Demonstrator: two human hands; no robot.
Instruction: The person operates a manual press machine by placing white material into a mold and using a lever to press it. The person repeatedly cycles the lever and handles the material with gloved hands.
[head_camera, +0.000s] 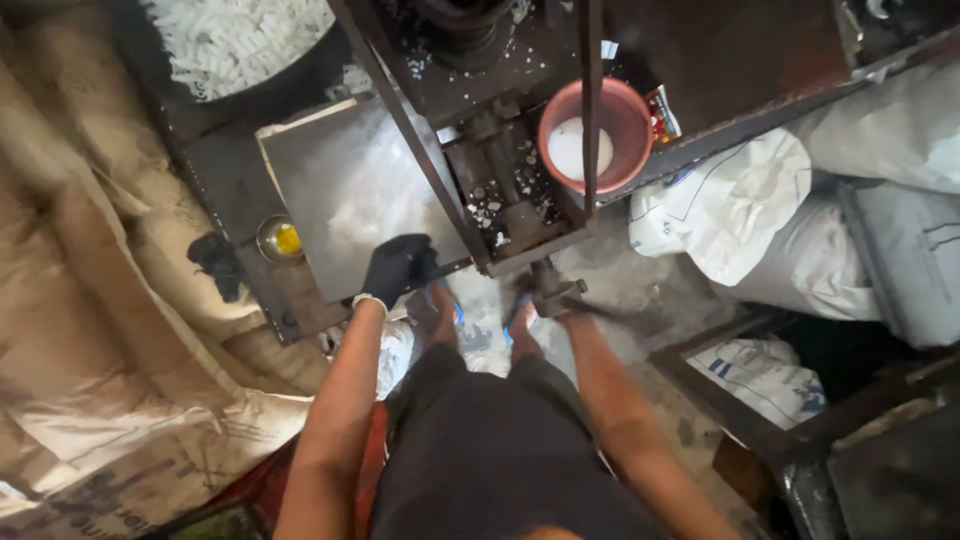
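Here, seen from the head camera looking straight down past the person's own legs:

Left hand: in a black glove, fingers curled over the near edge of the grey metal plate, gripping it.

Right hand: bare, closed around a dark metal lever that juts from the underside of the machine; the fingers are partly hidden, but the grasp looks firm.

Metal plate: flat, dusted with white powder, lying on the dark worktop just left of the press, its near corner under the gloved hand.

Press machine: a dark iron frame with slanted bars, white crumbs scattered over its bed; the lever sits at its near end.

Small tin: round, with a yellow substance inside, on the worktop just beside the plate's left edge.

Pink bucket: right of the machine bed, holding white material; a vertical bar crosses in front of it.

White sticks: a heap of short pale pieces in a dark container at upper left.

Sacks: white woven bags stacked at right; brown sacking spread at left.

Progress, as judged: the heap of sticks suggests much output is already made; the plate bears only powder, so no fresh pieces lie on it, and both hands are set on plate and lever mid-cycle.
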